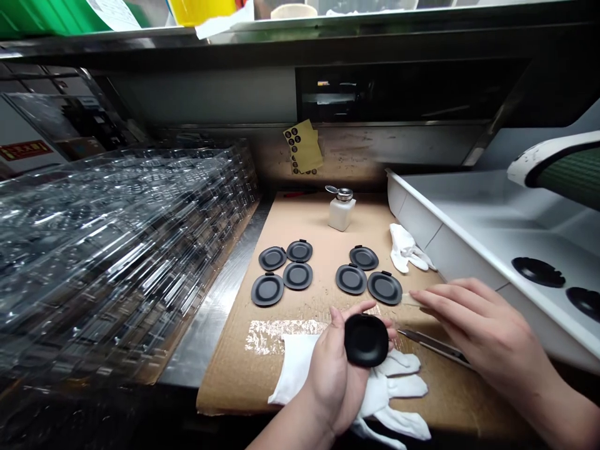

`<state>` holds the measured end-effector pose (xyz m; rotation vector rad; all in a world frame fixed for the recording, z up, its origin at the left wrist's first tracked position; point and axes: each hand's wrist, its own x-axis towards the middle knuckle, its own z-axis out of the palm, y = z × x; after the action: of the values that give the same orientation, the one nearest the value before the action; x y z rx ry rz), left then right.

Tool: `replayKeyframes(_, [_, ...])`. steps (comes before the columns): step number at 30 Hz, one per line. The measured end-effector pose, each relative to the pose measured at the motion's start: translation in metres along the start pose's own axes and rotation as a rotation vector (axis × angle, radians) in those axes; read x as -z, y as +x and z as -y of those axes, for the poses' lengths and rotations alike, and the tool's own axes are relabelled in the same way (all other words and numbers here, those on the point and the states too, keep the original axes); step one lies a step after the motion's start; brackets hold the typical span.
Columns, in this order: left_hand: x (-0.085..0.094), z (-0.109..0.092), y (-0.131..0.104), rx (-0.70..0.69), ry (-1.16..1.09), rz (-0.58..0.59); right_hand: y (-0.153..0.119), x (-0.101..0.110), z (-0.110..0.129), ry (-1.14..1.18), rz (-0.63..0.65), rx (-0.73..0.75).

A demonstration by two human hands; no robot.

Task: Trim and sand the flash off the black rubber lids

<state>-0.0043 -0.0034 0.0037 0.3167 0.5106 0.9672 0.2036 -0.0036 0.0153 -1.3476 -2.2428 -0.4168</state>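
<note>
A small black rounded cap-like piece (366, 340) with a recessed middle rests in the palm of my left hand (335, 369), whose fingers curl around its far side. Below that hand a white glove (396, 394) lies spread on the cardboard. My right hand (487, 325) hovers to the right, fingers bent and close together. A short pale strip (411, 300) shows at its fingertips; what it is I cannot make out. Under this hand lies a slim dark metal tool (435, 347), perhaps tweezers. Similar black pieces lie ahead: several at left (267, 289), three at right (385, 287).
Cardboard (323, 219) covers the work surface. A white pump bottle (342, 211) with a raised metal lid stands at the back. Clear plastic trays (140, 250) are stacked at left. On the right, a white bin (450, 225) holds black pieces (538, 272). A crumpled white glove (405, 247) lies beside it.
</note>
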Motion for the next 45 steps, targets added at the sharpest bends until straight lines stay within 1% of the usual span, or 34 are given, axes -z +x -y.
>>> replayKeyframes(2, [0.000,0.000,0.000,-0.002,-0.039,0.022,-0.010,-0.006,-0.001,-0.108,-0.031,-0.052])
replayKeyframes(3, [0.001,0.000,0.000,-0.001,-0.057,0.028,-0.014,-0.010,0.000,-0.173,-0.027,-0.071])
replayKeyframes(6, [0.002,-0.001,0.001,-0.001,-0.107,0.032,-0.023,-0.020,0.001,-0.350,0.022,-0.130])
replayKeyframes(8, [0.003,-0.002,0.001,0.004,-0.136,0.029,-0.027,-0.026,-0.001,-0.400,0.061,-0.162])
replayKeyframes(12, [0.004,-0.002,0.001,0.025,-0.172,-0.003,-0.029,-0.032,-0.003,-0.317,0.103,-0.201])
replayKeyframes(15, [0.005,-0.002,0.002,0.018,-0.197,-0.013,-0.035,-0.031,0.003,-0.228,0.122,-0.165])
replayKeyframes(19, [0.006,-0.002,0.004,0.018,-0.238,-0.012,-0.055,-0.029,0.008,-0.214,0.126,-0.099])
replayKeyframes(21, [0.007,-0.003,0.005,0.019,-0.271,-0.025,-0.068,-0.033,0.004,-0.253,0.097,-0.073])
replayKeyframes(23, [0.006,-0.005,0.004,0.032,-0.294,-0.040,-0.079,-0.039,-0.004,-0.275,0.025,-0.042])
replayKeyframes(25, [0.006,-0.005,0.004,0.049,-0.308,-0.033,-0.088,-0.044,-0.012,-0.240,-0.041,-0.021])
replayKeyframes(27, [0.006,-0.004,0.003,0.051,-0.321,-0.010,-0.092,-0.046,-0.014,-0.162,-0.047,-0.055])
replayKeyframes(29, [0.006,-0.003,0.002,0.034,-0.330,0.007,-0.089,-0.043,-0.008,-0.118,-0.057,-0.137])
replayKeyframes(31, [0.006,-0.002,0.001,0.017,-0.324,0.009,-0.079,-0.037,0.009,-0.121,-0.094,-0.217])
replayKeyframes(32, [0.007,-0.002,0.000,0.010,-0.320,0.010,-0.071,-0.034,0.020,-0.121,-0.112,-0.228])
replayKeyframes(34, [0.008,-0.002,-0.001,0.010,-0.319,0.023,-0.052,-0.029,0.045,-0.074,-0.121,-0.180])
replayKeyframes(36, [0.010,-0.002,-0.001,0.029,-0.330,0.046,-0.032,-0.028,0.068,0.003,-0.087,-0.134])
replayKeyframes(38, [0.012,-0.001,-0.001,0.037,-0.348,0.064,-0.016,-0.030,0.085,0.024,-0.076,-0.149])
replayKeyframes(41, [0.015,0.000,0.000,-0.009,-0.375,0.073,-0.006,-0.035,0.098,-0.023,-0.054,-0.230])
replayKeyframes(45, [0.014,0.000,0.002,-0.050,-0.393,0.051,-0.005,-0.039,0.101,-0.086,-0.022,-0.262])
